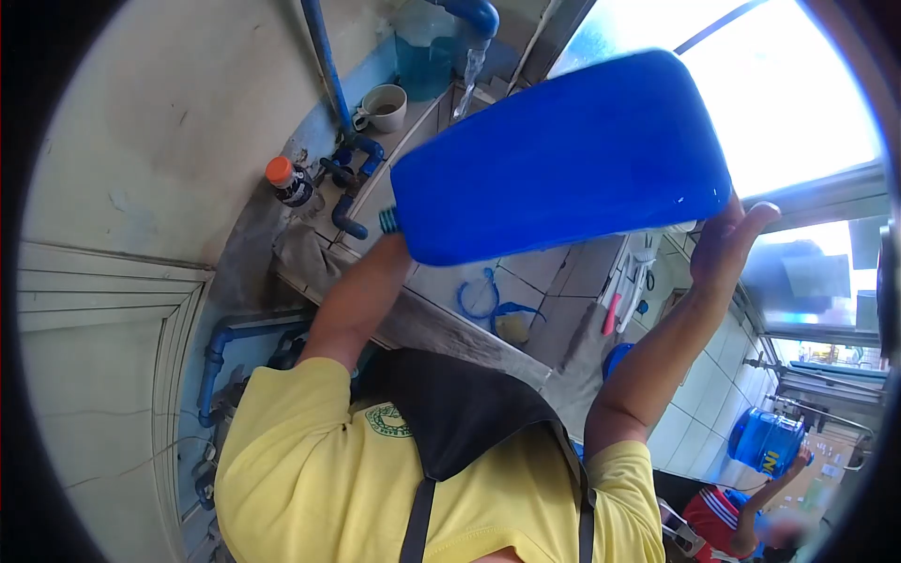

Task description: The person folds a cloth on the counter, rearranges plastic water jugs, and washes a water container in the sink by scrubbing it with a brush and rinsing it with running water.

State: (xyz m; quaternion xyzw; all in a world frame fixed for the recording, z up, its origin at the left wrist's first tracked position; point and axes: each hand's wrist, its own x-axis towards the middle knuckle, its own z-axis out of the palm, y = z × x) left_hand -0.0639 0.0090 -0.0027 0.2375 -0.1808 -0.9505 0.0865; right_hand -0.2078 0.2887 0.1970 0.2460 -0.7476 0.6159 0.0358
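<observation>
A large rectangular blue plastic water jug [563, 159] is held up in front of me, lying on its side and slightly tilted. Its threaded neck [389, 220] points left and looks uncapped. My right hand [727, 246] holds the bottom end at the right, thumb sticking out and the fingers partly behind the jug. My left forearm reaches to the neck end, where my left hand [392, 246] goes behind the jug; its fingers are hidden. Beyond the jug, water [469, 80] runs from a blue pipe spout [474, 17].
A clear bluish container [424, 61], a white mug [383, 108] and an orange-capped bottle [293, 183] stand by the wall near blue pipes [345, 211]. On the tiled counter [441, 281] lies a blue cord [481, 296]. A person in red [718, 511] handles another blue jug [765, 439] at lower right.
</observation>
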